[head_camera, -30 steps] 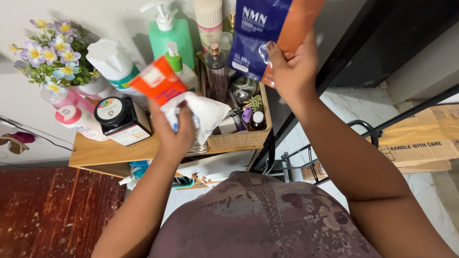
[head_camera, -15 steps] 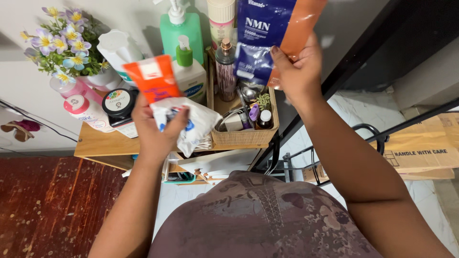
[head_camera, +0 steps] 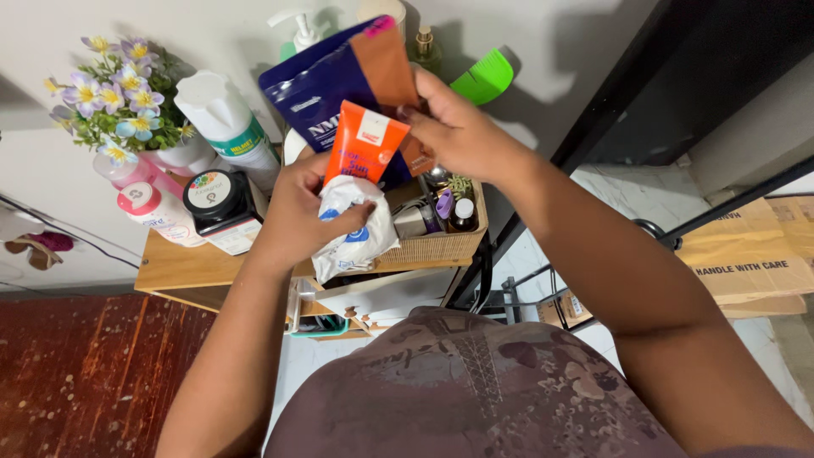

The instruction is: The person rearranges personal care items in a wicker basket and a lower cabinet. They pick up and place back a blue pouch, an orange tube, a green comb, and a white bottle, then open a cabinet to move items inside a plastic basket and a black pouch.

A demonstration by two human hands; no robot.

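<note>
Near the middle of the frame the person's left hand (head_camera: 298, 212) is closed around two things at once: an orange tube (head_camera: 363, 148) that stands up above the fingers, and a crumpled white pouch (head_camera: 354, 233) that hangs below the palm. Just to the right, the right hand (head_camera: 462, 131) has its fingers pinched on the lower edge of a dark blue and brown packet (head_camera: 339, 89), which rises toward the upper middle of the frame behind the tube. Both hands hover over a wooden shelf (head_camera: 182, 263) against the wall. Under the right hand sits a woven basket (head_camera: 437, 246) with small bottles in it, though what else it holds is hard to make out. At the upper left stand artificial flowers (head_camera: 114, 97), a white bottle (head_camera: 225, 123) and a black-lidded jar (head_camera: 216, 199). A green comb (head_camera: 483, 78) shows behind the right hand.
</note>
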